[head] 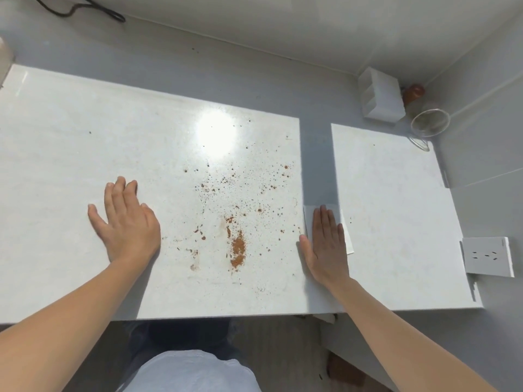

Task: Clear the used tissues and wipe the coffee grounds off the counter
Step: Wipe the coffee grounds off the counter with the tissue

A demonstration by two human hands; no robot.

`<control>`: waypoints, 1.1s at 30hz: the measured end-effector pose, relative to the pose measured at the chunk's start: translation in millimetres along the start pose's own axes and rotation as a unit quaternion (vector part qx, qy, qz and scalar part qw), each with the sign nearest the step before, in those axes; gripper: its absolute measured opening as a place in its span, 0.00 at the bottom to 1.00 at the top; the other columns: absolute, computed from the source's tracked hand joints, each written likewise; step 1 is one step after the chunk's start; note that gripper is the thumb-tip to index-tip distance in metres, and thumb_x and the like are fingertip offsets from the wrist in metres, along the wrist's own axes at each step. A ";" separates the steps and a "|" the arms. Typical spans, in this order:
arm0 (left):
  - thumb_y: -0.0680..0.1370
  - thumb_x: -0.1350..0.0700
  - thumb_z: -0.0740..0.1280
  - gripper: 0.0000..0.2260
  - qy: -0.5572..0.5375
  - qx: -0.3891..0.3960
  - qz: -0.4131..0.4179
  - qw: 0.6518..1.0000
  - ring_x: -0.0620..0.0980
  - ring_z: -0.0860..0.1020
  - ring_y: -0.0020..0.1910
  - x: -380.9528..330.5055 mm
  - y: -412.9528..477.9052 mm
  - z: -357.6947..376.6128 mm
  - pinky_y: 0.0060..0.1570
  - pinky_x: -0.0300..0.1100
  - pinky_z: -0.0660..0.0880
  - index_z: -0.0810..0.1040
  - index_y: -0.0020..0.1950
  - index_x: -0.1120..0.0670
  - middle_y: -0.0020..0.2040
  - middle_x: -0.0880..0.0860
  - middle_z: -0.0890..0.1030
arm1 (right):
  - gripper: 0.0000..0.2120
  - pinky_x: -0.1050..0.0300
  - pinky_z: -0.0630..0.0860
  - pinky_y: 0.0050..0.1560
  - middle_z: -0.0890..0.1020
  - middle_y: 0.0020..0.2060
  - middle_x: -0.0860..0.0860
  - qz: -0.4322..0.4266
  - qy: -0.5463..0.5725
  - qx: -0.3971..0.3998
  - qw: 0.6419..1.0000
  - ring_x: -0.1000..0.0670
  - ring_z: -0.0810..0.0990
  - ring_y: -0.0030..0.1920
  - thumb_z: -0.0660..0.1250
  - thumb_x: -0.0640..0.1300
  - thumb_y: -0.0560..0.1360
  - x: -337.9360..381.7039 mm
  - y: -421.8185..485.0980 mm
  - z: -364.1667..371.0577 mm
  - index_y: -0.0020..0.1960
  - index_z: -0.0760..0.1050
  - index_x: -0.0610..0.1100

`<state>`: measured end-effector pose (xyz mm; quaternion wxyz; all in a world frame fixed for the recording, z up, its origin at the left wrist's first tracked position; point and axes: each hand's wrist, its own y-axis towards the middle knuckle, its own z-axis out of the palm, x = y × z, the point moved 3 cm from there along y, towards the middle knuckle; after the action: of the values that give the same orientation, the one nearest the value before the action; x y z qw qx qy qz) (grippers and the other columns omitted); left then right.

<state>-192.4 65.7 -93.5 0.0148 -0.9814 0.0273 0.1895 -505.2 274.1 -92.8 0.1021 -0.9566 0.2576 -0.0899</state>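
Note:
Brown coffee grounds [238, 248] lie scattered over the middle of the white counter [70, 114], with a thicker pile near the front. My left hand [124, 222] rests flat on the counter to the left of the grounds, fingers spread, holding nothing. My right hand [325, 244] lies flat, palm down, on a folded white tissue [348, 239] at the seam between the two counter slabs, just right of the grounds. Most of the tissue is hidden under the hand.
A clear plastic cup [430, 123] lies on its side at the back right, beside a white box [380, 94] and a brown-capped bottle [413, 93]. A wall socket [485, 256] sits at the right edge. A black cable [85, 9] runs along the back left.

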 end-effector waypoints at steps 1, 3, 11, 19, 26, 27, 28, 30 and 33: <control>0.78 0.61 0.54 0.21 0.000 0.002 0.000 1.000 0.51 0.52 0.77 0.6 0.3 0.5 0.71 0.60 0.47 0.61 0.72 0.56 0.77 0.53 0.58 | 0.35 0.51 0.36 0.76 0.38 0.77 0.51 -0.010 0.000 0.004 1.000 0.51 0.36 0.77 0.37 0.63 0.76 6.0 -1.6 0.5 0.77 0.34 0.46; 0.78 0.60 0.54 0.21 0.000 0.005 0.001 1.000 0.51 0.52 0.77 2.1 1.0 1.6 0.71 0.60 0.46 0.60 0.72 0.56 0.77 0.53 0.58 | 0.36 0.51 0.34 0.75 0.37 0.77 0.51 -0.040 0.021 0.010 0.999 0.52 0.34 0.77 0.38 0.64 0.77 25.7 -10.1 4.9 0.77 0.34 0.46; 0.79 0.58 0.52 0.22 0.007 0.023 0.021 0.999 0.53 0.51 0.77 3.1 -1.3 2.5 0.71 0.63 0.46 0.56 0.74 0.57 0.77 0.55 0.56 | 0.37 0.54 0.27 0.72 0.33 0.76 0.52 -0.023 0.045 0.007 0.999 0.53 0.30 0.75 0.37 0.68 0.77 88.3 -58.3 22.6 0.76 0.30 0.48; 0.78 0.50 0.49 0.25 0.035 0.098 0.182 0.978 0.53 0.59 0.71 33.9 9.7 -14.9 0.63 0.58 0.55 0.57 0.74 0.54 0.74 0.53 0.62 | 0.38 0.57 0.21 0.68 0.28 0.74 0.53 0.135 0.072 -0.008 0.988 0.55 0.26 0.73 0.30 0.70 0.74 127.2 -83.6 37.9 0.75 0.27 0.48; 0.81 0.52 0.48 0.26 0.064 0.120 0.213 0.968 0.50 0.48 0.78 34.2 13.6 -13.3 0.71 0.59 0.43 0.49 0.78 0.56 0.79 0.52 0.49 | 0.38 0.51 0.33 0.73 0.41 0.78 0.46 0.304 0.065 -0.040 0.950 0.48 0.39 0.78 0.35 0.65 0.76 82.6 -79.2 29.2 0.78 0.37 0.43; 0.81 0.53 0.50 0.26 0.063 0.126 0.213 0.967 0.51 0.48 0.78 34.2 13.6 -13.9 0.71 0.60 0.44 0.49 0.78 0.56 0.79 0.53 0.49 | 0.37 0.50 0.35 0.74 0.42 0.78 0.46 0.317 0.068 -0.041 0.945 0.48 0.39 0.78 0.37 0.64 0.77 81.9 -76.3 27.9 0.78 0.38 0.43; 0.81 0.54 0.51 0.25 0.062 0.132 0.214 0.966 0.51 0.48 0.78 34.1 12.9 -14.5 0.71 0.61 0.44 0.50 0.78 0.55 0.79 0.54 0.49 | 0.37 0.49 0.36 0.74 0.42 0.78 0.45 0.323 0.068 -0.041 0.943 0.47 0.40 0.78 0.38 0.64 0.78 84.9 -74.0 27.6 0.78 0.38 0.42; 0.81 0.54 0.51 0.25 0.062 0.137 0.217 0.965 0.52 0.47 0.78 33.3 11.5 -14.9 0.71 0.61 0.43 0.50 0.78 0.54 0.79 0.54 0.49 | 0.39 0.49 0.34 0.74 0.40 0.78 0.45 0.311 0.060 -0.035 0.948 0.47 0.38 0.77 0.35 0.66 0.76 102.3 -73.6 28.9 0.78 0.36 0.42; 0.81 0.54 0.51 0.25 0.053 0.142 0.218 0.964 0.51 0.46 0.78 31.5 15.4 -15.5 0.71 0.61 0.42 0.50 0.78 0.54 0.79 0.54 0.48 | 0.40 0.50 0.29 0.73 0.30 0.75 0.49 0.270 0.083 -0.028 0.959 0.51 0.29 0.75 0.29 0.68 0.73 147.7 -80.1 35.1 0.76 0.29 0.43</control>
<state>-158.3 48.2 -91.1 0.1104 -0.9482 0.2679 0.1303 -333.6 271.5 -89.6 0.0735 -0.8431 0.5165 -0.1308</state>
